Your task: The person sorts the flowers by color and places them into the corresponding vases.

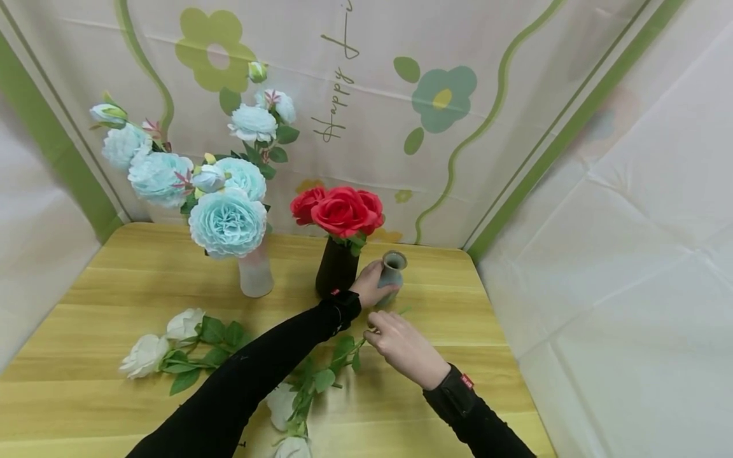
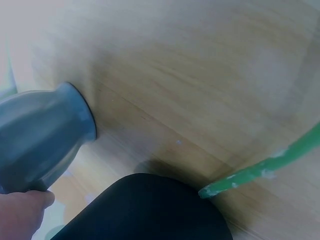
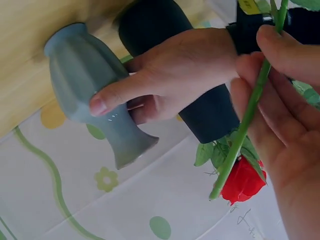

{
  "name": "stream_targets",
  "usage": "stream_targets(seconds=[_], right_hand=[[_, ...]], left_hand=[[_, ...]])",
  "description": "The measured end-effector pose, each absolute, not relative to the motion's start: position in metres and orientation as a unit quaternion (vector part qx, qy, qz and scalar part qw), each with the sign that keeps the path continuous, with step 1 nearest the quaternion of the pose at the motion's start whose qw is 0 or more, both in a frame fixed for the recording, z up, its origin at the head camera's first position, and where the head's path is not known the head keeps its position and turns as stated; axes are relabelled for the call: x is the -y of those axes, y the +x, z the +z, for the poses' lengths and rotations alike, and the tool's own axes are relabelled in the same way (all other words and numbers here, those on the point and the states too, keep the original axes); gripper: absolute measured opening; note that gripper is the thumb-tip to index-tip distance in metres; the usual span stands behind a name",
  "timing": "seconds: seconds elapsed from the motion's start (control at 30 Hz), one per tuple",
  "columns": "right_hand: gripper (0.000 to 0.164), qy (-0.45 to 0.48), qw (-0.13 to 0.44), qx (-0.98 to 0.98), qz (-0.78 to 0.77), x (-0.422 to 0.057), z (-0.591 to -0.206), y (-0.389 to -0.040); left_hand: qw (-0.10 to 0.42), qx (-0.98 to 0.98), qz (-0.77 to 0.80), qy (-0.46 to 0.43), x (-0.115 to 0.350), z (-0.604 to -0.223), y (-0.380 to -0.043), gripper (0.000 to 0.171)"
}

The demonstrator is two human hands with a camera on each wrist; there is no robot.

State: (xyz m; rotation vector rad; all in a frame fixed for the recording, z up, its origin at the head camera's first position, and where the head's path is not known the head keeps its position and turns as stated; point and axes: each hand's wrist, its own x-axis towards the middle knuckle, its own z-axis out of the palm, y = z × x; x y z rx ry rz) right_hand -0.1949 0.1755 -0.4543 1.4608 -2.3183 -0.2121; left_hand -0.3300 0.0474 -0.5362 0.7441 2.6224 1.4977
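Note:
My left hand [image 1: 369, 286] grips a small blue-grey ribbed vase [image 1: 392, 278] with a flared neck, thumb along its side. The vase stands upright on the wooden table, its mouth bare of flowers. Just in front of it, my right hand [image 1: 405, 346] pinches the green stem [image 3: 250, 107] of a white rose [image 1: 282, 406] between thumb and fingers. In the right wrist view the cut end of this stem points toward the vase, apart from it. The rose's leaves and bloom trail toward the table's front, where a second white bloom [image 1: 293, 447] shows.
A black vase [image 1: 336, 267] of red roses [image 1: 342, 212] stands immediately left of my left hand. Farther left, a pale vase [image 1: 256, 277] holds tall light-blue flowers [image 1: 228, 221]. White roses [image 1: 146, 355] lie at the table's left. A printed curtain [image 1: 366, 146] hangs behind.

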Motion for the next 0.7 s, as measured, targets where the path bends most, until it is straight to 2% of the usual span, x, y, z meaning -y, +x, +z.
stream_targets(seconds=[0.2, 0.47, 0.57, 0.7], right_hand=[[0.012, 0.518, 0.237, 0.813, -0.119, -0.176, -0.465, -0.197], [0.011, 0.504, 0.246, 0.821, -0.104, -0.174, -0.476, -0.196], [0.008, 0.504, 0.248, 0.82, -0.107, -0.173, -0.475, -0.196], [0.01, 0.502, 0.257, 0.819, -0.107, -0.173, -0.469, -0.198]], left_hand=[[0.014, -0.843, 0.481, 0.242, -0.047, -0.535, -0.332, 0.069], [0.049, -0.837, 0.5, 0.219, -0.048, -0.541, -0.335, 0.074], [0.036, -0.829, 0.506, 0.235, -0.049, -0.557, -0.344, 0.078], [0.026, -0.82, 0.516, 0.246, -0.048, -0.557, -0.343, 0.077]])
